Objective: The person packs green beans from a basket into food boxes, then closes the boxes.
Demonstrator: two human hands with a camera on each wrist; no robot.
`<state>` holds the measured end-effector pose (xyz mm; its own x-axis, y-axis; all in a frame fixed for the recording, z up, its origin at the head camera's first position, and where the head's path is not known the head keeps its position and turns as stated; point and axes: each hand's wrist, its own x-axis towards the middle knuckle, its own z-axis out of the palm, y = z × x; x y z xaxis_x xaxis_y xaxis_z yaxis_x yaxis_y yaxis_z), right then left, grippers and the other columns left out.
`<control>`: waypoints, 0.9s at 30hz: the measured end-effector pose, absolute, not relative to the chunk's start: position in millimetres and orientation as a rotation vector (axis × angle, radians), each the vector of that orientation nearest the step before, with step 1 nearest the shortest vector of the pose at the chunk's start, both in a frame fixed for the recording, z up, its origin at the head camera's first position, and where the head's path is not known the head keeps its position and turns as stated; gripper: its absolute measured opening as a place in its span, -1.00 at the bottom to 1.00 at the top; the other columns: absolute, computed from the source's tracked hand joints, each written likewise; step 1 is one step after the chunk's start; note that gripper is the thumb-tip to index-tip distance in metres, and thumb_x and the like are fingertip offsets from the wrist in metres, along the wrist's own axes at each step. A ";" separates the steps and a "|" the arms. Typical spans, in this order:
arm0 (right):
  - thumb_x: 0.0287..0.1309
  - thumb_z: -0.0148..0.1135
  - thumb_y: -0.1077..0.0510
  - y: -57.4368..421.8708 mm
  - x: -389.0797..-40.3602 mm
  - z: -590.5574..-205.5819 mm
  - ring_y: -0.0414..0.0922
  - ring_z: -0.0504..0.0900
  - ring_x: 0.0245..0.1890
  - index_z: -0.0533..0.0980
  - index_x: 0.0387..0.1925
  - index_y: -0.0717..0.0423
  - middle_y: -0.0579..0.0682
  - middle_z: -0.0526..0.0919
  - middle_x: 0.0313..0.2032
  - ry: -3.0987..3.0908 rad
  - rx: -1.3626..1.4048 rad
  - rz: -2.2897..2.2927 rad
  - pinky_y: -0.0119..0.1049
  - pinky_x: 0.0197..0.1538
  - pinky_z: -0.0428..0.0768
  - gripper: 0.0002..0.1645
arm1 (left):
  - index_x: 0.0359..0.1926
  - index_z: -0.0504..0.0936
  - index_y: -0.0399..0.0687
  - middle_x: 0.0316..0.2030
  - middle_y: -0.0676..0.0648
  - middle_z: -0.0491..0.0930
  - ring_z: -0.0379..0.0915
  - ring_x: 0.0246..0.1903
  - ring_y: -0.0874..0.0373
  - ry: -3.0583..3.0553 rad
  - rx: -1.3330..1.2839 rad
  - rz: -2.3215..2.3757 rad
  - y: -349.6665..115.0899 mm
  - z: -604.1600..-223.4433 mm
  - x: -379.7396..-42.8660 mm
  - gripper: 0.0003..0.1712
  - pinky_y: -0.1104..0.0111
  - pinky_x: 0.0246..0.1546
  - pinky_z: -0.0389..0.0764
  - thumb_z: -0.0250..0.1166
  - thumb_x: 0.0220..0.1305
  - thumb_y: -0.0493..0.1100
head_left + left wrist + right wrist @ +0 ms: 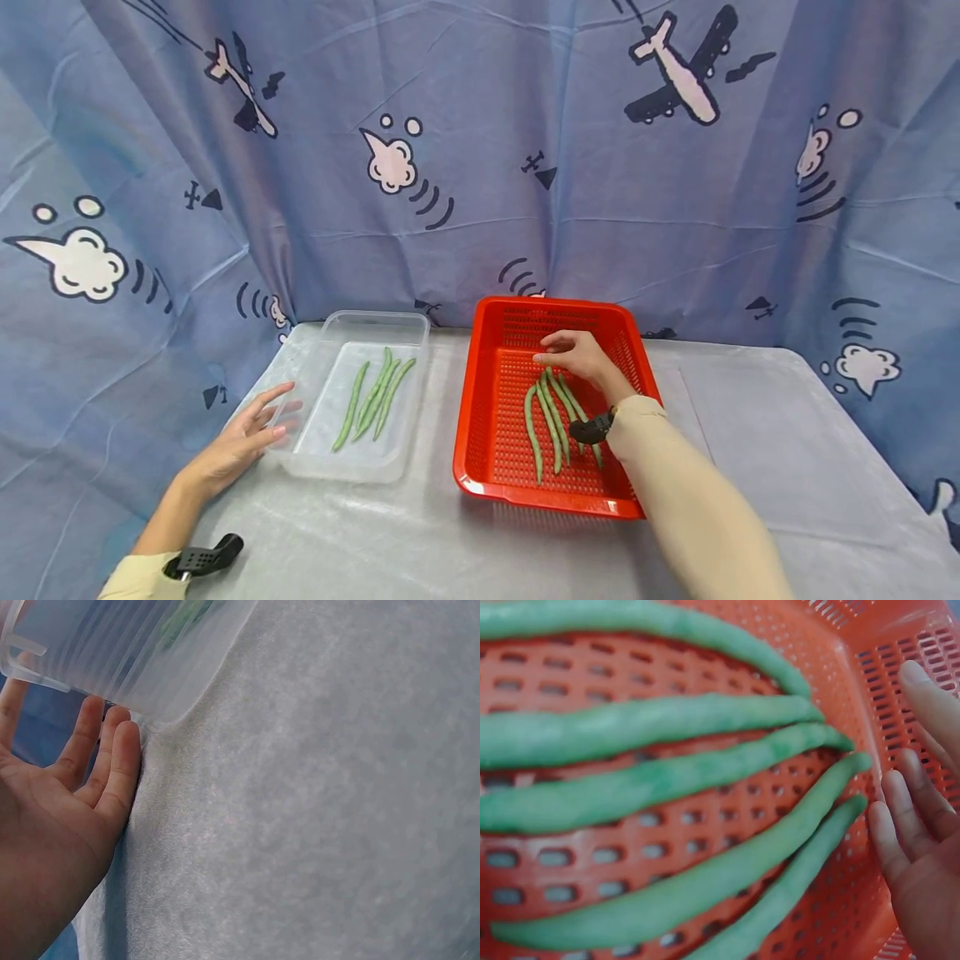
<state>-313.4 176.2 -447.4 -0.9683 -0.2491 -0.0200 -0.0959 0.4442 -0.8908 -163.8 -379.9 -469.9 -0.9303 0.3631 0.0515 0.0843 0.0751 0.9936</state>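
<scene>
A clear plastic container (341,468) stands at the left of the table with several green beans (350,408) lying in it. Beside its left wall is my left hand (236,442), fingers spread and nothing in its grasp; the left wrist view shows the fingertips close to the wall, contact uncertain. To the right stands a red perforated basket (468,400). Several more green beans (532,429) lie lengthwise on its floor. My right hand (581,358) hovers inside the basket at the beans' far ends, its loosely bent fingers (900,802) apart from them and holding nothing.
A pale cloth covers the table (360,542). On the right lies a flat, translucent sheet (780,442). Behind and beside the table hangs a blue curtain (480,100) printed with planes and clouds. The basket's raised rim surrounds my right hand.
</scene>
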 end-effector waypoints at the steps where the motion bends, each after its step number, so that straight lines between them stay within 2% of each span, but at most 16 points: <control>1: 0.23 0.47 0.14 177.0 -312.5 -448.1 0.15 0.53 0.05 0.54 0.15 0.40 0.32 0.59 0.07 2.540 -0.306 -1.544 -0.05 0.05 0.53 -0.43 | 0.59 0.10 0.15 0.41 -0.49 0.03 0.36 0.26 0.09 2.140 0.459 1.950 -380.2 -469.7 -163.5 -0.27 0.26 0.08 0.51 0.00 0.54 -0.40; 5: 0.21 0.48 0.15 178.9 -309.5 -451.4 0.16 0.53 0.06 0.54 0.15 0.40 0.33 0.59 0.08 2.536 -0.317 -1.526 -0.03 0.05 0.53 -0.43 | 0.59 0.09 0.18 0.41 -0.50 0.00 0.35 0.26 0.11 2.141 0.461 1.943 -380.4 -468.6 -162.3 -0.27 0.27 0.08 0.50 -0.01 0.55 -0.39; 16: 0.09 0.55 0.24 182.0 -307.6 -460.4 0.12 0.59 -0.12 0.60 0.04 0.45 0.28 0.67 -0.09 2.604 -0.385 -1.488 -0.27 -0.15 0.56 -0.48 | 0.60 0.08 0.18 0.42 -0.50 -0.03 0.34 0.27 0.12 2.144 0.449 1.942 -380.0 -469.3 -162.8 -0.27 0.28 0.09 0.49 -0.02 0.55 -0.39; 27: 0.08 0.56 0.23 183.8 -304.1 -462.1 0.07 0.66 -0.14 0.69 -0.10 0.40 0.23 0.72 -0.13 2.659 -0.307 -1.387 -0.18 -0.11 0.62 -0.61 | 0.59 0.09 0.16 0.41 -0.51 0.00 0.35 0.26 0.08 2.147 0.457 1.942 -379.3 -468.6 -162.6 -0.28 0.29 0.09 0.49 -0.02 0.54 -0.39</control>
<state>-304.1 183.8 -462.1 -0.9713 -0.2371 -0.0183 -0.1206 0.5574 -0.8214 -162.6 -379.3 -468.6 -0.9297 0.3646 0.0511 0.0873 0.0834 0.9927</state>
